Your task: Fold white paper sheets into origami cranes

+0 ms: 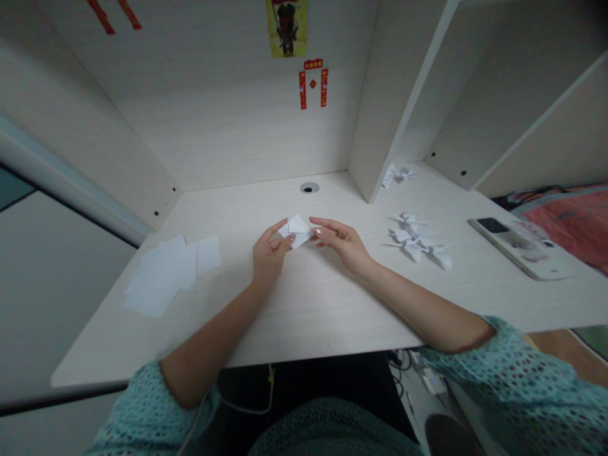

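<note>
A small folded white paper point(297, 230) is held between both hands just above the pale wooden desk point(304, 304), near its middle. My left hand point(268, 254) pinches the paper's left side with thumb and fingers. My right hand point(341, 240) pinches its right side, fingers pointing left. Both forearms rest on the desk, with teal knit sleeves pushed up near the elbows.
A loose stack of white paper sheets point(166, 272) lies at the left. Several folded paper cranes point(415, 240) sit at the right, with another crane point(398, 175) by the shelf divider. A phone point(520, 246) lies far right. A cable hole point(309, 187) is at the back.
</note>
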Motion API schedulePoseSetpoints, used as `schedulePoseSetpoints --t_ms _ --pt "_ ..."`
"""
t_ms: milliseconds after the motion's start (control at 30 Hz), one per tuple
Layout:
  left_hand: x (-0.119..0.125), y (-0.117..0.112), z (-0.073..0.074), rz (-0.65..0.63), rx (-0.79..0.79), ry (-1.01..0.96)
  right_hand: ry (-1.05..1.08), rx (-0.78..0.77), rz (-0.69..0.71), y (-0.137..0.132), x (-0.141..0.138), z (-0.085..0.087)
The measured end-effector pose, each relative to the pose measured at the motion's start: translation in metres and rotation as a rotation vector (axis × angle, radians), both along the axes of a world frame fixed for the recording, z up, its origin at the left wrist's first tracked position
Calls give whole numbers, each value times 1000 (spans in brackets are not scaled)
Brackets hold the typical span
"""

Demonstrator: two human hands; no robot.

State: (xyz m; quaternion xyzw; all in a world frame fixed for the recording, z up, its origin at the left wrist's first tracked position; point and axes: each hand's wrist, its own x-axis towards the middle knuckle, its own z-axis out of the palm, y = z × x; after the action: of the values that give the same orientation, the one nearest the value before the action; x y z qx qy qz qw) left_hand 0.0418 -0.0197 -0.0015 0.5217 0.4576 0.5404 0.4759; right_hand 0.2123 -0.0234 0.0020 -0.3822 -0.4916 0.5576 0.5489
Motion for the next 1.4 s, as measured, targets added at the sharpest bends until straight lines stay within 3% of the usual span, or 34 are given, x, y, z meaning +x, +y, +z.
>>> schedulePoseSetpoints --t_ms 200,367,633,833,967,1067,1400 --pt "3 -7 4 -61 27 129 -141 -26 -133 1 -6 -5" --pt "4 -5 5 -126 -3 111 -237 41 -216 2 -5 -9" --pt "3 0 0 -75 -100 118 -439 170 -236 2 -3 -10" --pt "2 0 -1 -60 -58 107 -401 166 -223 4 -4 -11" --pt "0 0 -1 -33 2 160 -210 57 -70 4 -7 -11" --pt "-1 0 0 -34 22 202 -77 -1 -53 3 -9 -9" --pt "1 -7 6 -26 135 204 -94 163 -137 3 0 -5"
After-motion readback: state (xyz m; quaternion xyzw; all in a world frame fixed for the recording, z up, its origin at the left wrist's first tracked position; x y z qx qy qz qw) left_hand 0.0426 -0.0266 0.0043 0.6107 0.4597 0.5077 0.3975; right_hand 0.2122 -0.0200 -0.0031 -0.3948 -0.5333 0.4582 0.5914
